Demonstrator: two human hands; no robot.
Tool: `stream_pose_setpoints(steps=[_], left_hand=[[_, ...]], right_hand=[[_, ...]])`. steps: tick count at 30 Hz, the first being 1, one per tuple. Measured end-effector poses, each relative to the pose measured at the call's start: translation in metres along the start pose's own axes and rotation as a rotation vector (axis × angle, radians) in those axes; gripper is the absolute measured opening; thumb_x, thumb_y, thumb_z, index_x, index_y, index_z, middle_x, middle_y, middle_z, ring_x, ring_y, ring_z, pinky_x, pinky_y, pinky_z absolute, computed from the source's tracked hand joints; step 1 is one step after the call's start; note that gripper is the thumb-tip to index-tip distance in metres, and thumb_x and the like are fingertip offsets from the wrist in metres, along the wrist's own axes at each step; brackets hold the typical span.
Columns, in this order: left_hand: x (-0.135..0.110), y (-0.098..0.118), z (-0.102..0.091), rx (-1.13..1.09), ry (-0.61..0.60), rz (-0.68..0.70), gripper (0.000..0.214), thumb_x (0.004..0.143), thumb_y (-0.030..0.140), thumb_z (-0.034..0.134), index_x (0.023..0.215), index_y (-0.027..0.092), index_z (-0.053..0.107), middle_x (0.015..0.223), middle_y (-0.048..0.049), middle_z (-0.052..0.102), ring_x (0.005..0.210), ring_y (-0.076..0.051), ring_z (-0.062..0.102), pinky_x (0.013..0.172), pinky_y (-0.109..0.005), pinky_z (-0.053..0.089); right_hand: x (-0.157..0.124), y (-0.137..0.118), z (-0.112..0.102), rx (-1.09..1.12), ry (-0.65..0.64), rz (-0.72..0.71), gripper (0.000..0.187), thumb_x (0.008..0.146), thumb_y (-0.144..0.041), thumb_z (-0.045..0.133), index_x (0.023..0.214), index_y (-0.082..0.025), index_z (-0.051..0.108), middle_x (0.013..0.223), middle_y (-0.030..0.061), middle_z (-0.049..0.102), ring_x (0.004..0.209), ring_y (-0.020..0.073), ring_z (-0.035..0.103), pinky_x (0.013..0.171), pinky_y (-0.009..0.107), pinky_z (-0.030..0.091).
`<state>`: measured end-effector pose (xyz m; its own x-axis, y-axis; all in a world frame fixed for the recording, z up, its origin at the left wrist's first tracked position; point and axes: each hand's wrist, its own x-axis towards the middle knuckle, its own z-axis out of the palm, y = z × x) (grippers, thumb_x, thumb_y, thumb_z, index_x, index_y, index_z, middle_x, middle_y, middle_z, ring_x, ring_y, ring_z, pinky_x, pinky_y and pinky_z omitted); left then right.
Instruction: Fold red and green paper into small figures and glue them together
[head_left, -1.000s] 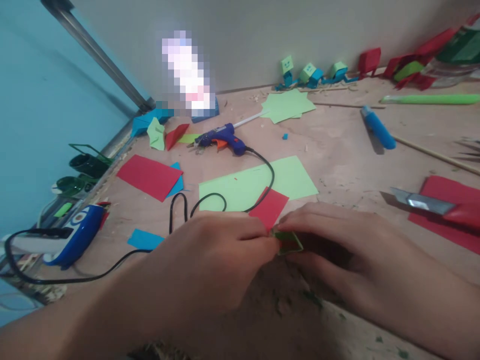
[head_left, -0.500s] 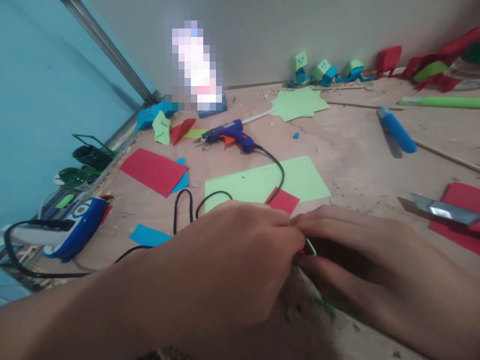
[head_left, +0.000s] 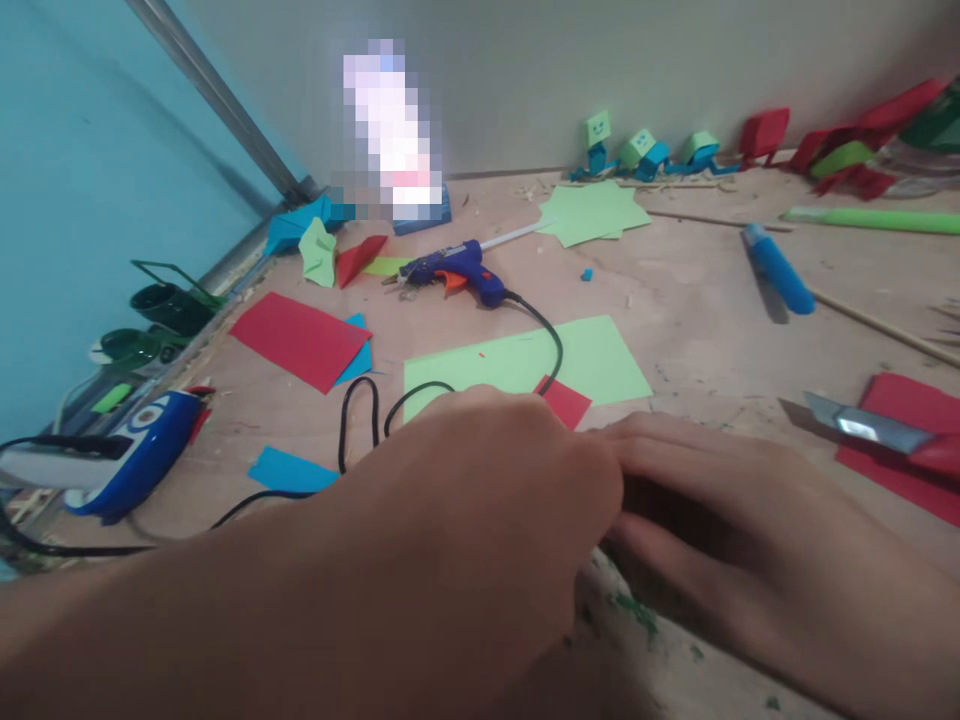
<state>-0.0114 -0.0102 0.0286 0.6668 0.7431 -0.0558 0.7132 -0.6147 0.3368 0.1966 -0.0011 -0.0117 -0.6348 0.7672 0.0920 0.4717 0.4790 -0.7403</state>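
Note:
My left hand [head_left: 495, 490] is curled closed in the foreground, its fingertips meeting those of my right hand [head_left: 735, 500]. The right fingers are bent inward and pressed against the left. A small red and green paper piece showed between them half a second ago; the fingers now cover it. Just beyond my left knuckles lie a light green sheet [head_left: 600, 360] and a small red paper piece [head_left: 568, 405]. A blue hot glue gun [head_left: 465, 268] rests behind these, a glue stick in its back end and its black cord running toward my left arm.
At right, a utility knife [head_left: 874, 425] lies over red paper [head_left: 892, 390], near a blue tube-shaped object [head_left: 780, 270]. A blue and white device [head_left: 146, 455] sits at left beside a blue strip [head_left: 292, 470]. Small paper figures [head_left: 641, 150] line the back wall, near a blurred bright patch [head_left: 394, 130].
My left hand has turned slightly and shifted right over the fingertips, covering the red and green paper piece that showed before. The view has moved a little.

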Motion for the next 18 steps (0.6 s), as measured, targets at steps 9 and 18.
stream_pose_setpoints(steps=[9, 18], left_hand=[[0.0025, 0.0052, -0.0035, 0.096, 0.042, -0.126, 0.017, 0.083, 0.016, 0.061, 0.068, 0.021, 0.064, 0.058, -0.0006, 0.061, 0.044, -0.013, 0.043, 0.046, -0.028, 0.031], [0.0038, 0.0036, -0.0038, 0.063, -0.032, -0.042, 0.020, 0.083, 0.018, 0.066, 0.064, 0.022, 0.064, 0.061, -0.0015, 0.064, 0.047, -0.016, 0.049, 0.051, -0.031, 0.038]], right_hand=[[-0.0009, 0.0007, -0.0020, 0.015, -0.008, -0.031, 0.015, 0.095, -0.020, 0.064, 0.104, -0.026, 0.075, 0.102, 0.0055, 0.079, 0.090, 0.0220, 0.076, 0.074, 0.031, 0.061], [0.0008, -0.0003, 0.0012, 0.018, 0.049, 0.034, 0.008, 0.092, -0.021, 0.064, 0.089, -0.026, 0.070, 0.082, 0.0026, 0.077, 0.064, 0.0192, 0.069, 0.052, 0.029, 0.053]])
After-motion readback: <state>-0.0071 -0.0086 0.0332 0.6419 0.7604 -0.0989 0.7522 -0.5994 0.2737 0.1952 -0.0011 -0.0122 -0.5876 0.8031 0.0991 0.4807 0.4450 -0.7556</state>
